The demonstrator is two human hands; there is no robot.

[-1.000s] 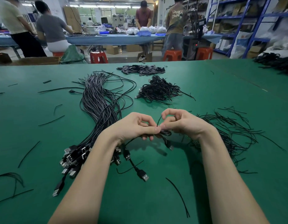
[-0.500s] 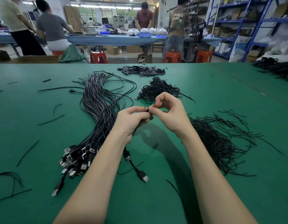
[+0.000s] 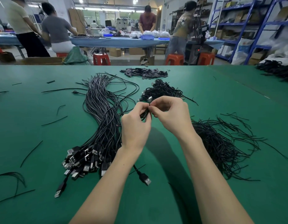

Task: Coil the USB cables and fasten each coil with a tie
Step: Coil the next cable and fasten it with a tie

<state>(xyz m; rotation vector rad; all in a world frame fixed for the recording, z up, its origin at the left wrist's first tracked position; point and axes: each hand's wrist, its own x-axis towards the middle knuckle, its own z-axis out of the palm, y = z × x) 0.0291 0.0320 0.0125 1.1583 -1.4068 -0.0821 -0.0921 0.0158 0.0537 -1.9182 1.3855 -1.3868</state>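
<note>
Both hands (image 3: 156,117) around one steeply tilted coil (image 3: 145,113).

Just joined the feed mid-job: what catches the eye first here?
Both hands meet mid-table: the left hand grips a small coiled cable while the right hand pinches a tie at it. Left of them lies a thick bundle of USB cables; right, a loose heap of ties.
</note>
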